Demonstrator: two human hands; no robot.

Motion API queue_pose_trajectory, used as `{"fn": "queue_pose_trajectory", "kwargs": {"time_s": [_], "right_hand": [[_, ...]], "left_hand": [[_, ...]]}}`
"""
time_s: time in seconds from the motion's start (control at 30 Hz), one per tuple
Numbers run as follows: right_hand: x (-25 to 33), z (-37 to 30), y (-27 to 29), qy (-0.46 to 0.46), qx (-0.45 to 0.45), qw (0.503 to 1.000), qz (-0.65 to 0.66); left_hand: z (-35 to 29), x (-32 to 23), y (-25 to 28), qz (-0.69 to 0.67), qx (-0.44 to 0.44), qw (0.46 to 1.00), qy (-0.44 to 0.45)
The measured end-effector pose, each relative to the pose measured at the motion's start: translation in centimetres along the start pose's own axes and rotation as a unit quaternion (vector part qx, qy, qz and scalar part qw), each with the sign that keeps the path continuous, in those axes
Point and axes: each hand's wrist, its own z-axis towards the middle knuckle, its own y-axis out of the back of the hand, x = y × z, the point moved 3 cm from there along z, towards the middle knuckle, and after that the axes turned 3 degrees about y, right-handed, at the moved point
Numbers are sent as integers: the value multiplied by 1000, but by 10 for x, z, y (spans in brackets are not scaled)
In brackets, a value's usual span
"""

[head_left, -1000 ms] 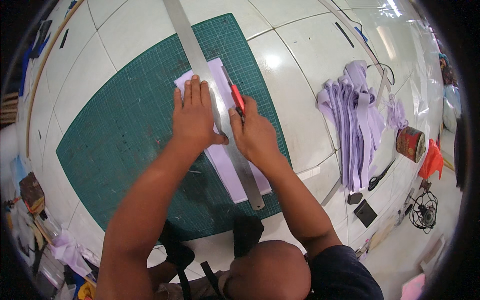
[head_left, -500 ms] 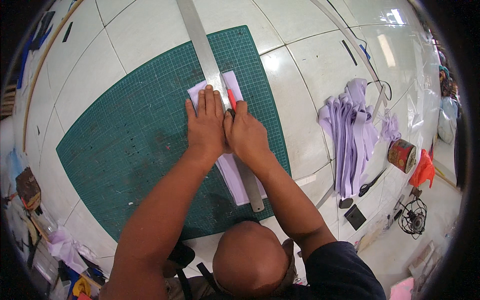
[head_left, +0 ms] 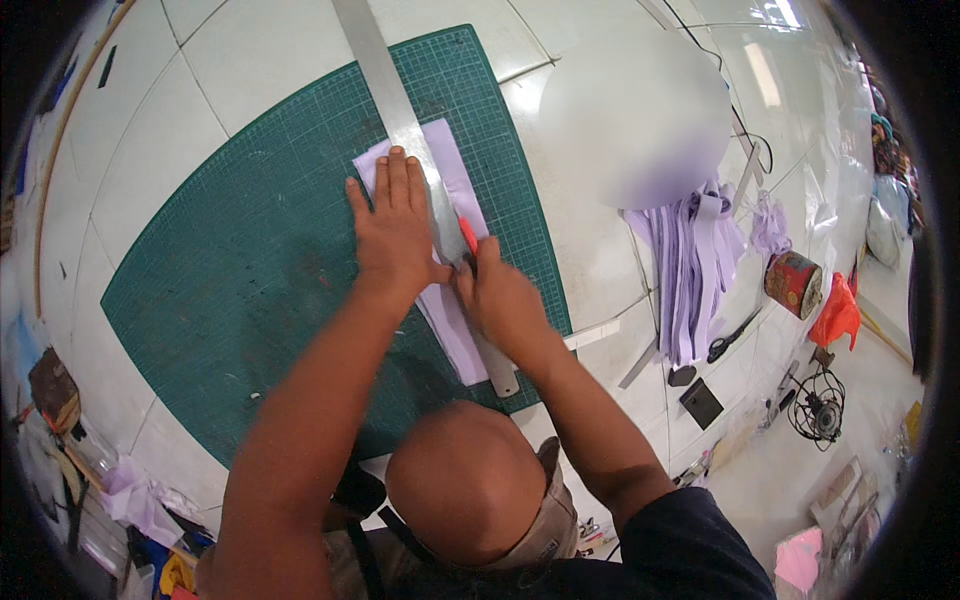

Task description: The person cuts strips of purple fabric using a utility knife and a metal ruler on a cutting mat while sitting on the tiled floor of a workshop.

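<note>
A long steel ruler (head_left: 378, 72) lies slantwise over a folded lilac cloth (head_left: 455, 168) on a green cutting mat (head_left: 250, 260). My left hand (head_left: 392, 235) presses flat on the ruler and cloth, fingers stretched forward and thumb out to the right. Wrapped around a red cutter knife (head_left: 467, 234), my right hand (head_left: 503, 305) is at the ruler's right edge, just below my left thumb. The knife's tip against the cloth is too small to make out.
To the right, a bundle of lilac fabric strips (head_left: 690, 280) lies on the tiled floor, partly hidden by a blurred patch. Near it are black scissors (head_left: 733, 337), a dark flat square (head_left: 701, 405), a red tin (head_left: 794, 284), a red bag (head_left: 836, 315) and a small fan (head_left: 816, 410).
My right hand has drawn the cutter knife down along the ruler, toward me. It is now farther from my left fingers, and the left thumb shows. The whole view has shifted slightly.
</note>
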Motion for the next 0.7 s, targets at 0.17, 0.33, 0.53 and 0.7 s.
{"fn": "queue_pose_trajectory", "kwargs": {"time_s": [0.17, 0.33, 0.53, 0.7], "right_hand": [[-47, -74, -25, -67, 53, 996, 4], [-99, -158, -56, -169, 119, 978, -12], [-148, -233, -78, -165, 121, 979, 9], [-140, -239, -52, -127, 78, 989, -11]], "left_hand": [[0, 3, 3, -18, -20, 1000, -7], [0, 4, -6, -17, -29, 999, -15], [1, 4, -5, 2, -19, 1000, -16], [2, 4, -1, 15, 25, 1000, -10]]}}
